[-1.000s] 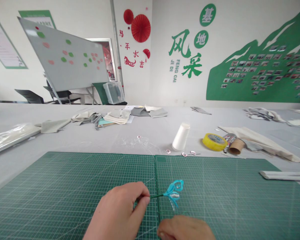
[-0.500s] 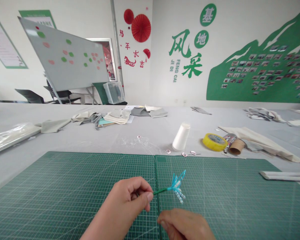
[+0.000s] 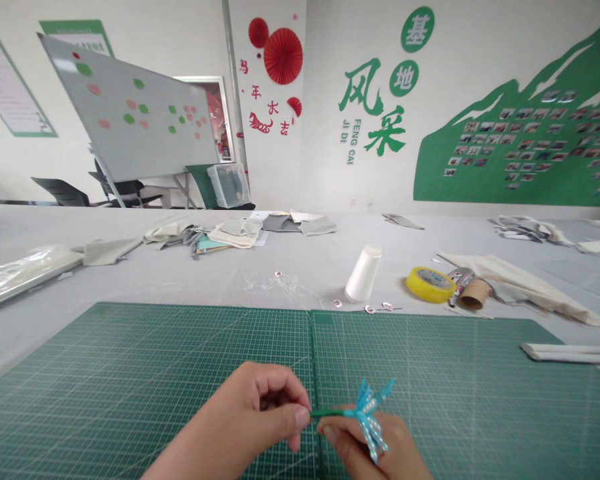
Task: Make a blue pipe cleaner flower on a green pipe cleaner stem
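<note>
A blue beaded flower (image 3: 369, 415) with several thin looped petals and some pale beads lies nearly level above the seam between two cutting mats. Its slim green-wrapped stem (image 3: 330, 413) points left. Thumb and forefinger of my left hand (image 3: 275, 413) pinch that stem at its far end. My right hand (image 3: 375, 440) is closed, with thumb against forefinger, right beside the stem just below the petals. The flower head overlaps the back of this hand and hides part of it. Whether the right fingertips grip the stem or something else, I cannot tell.
Green gridded cutting mats (image 3: 180, 373) cover the near table. Beyond them stand a white thread cone (image 3: 363, 275), a yellow tape roll (image 3: 430, 285) and a brown cardboard core (image 3: 474, 294). Small pink-and-white rings (image 3: 370, 309), loose thread (image 3: 280, 285) and fabric scraps (image 3: 235, 232) lie around.
The flower and my left hand have come down and slightly right. The stem, earlier apart from my right hand, is now against its fingertips, with the petals in front of that hand.
</note>
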Demonstrator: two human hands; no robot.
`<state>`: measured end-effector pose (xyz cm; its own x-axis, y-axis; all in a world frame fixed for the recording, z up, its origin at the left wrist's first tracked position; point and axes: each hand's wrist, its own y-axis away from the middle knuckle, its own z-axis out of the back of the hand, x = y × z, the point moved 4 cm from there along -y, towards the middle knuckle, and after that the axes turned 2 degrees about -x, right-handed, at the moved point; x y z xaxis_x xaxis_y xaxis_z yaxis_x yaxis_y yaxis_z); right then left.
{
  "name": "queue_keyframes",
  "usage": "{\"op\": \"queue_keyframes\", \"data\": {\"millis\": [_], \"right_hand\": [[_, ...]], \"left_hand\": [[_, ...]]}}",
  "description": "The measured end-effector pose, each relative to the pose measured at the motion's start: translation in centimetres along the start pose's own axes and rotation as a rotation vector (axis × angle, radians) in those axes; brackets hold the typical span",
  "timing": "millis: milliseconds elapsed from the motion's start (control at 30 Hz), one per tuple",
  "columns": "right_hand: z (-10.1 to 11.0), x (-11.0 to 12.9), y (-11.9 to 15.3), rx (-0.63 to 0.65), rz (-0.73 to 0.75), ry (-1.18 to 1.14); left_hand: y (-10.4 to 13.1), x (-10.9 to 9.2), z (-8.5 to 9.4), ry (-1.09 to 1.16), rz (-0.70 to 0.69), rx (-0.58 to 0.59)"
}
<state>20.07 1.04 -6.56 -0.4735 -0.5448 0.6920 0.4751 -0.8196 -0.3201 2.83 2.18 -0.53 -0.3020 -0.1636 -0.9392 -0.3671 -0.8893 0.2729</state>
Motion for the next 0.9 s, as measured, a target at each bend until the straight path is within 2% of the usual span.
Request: {"op": "queue_keyframes", "data": {"millis": [167,267,433,633,767,900], "right_hand": [[-0.3,-0.7,-0.4,0.010,-0.006,-0.045],[0.0,-0.7,-0.7,-0.028,0.000,-0.133],[0.8,0.1,-1.0,-0.059,-0.039,-0.169],[1.2,0.7,-0.9,-0.079,-0.002,-0.107],[1.2,1.2,-0.6,-0.059,0.057,-0.050],[1.5,1.7,-0.2,-0.069,0.143,0.016]], "left_hand": [[0.5,0.2,-0.5,-0.038,0.091,0.093],[0.8,0.3,-0.9,-0.112,0.131,0.142],[1.2,0.5,-1.0,-0.366,0.180,0.074],[1.0,0.3,-2.0,-0.566,0.134,0.117],[0.7,0.5,-2.2,-0.689,0.072,0.096],[0.4,0.8,-2.0,-0.818,0.012,0.023]]}}
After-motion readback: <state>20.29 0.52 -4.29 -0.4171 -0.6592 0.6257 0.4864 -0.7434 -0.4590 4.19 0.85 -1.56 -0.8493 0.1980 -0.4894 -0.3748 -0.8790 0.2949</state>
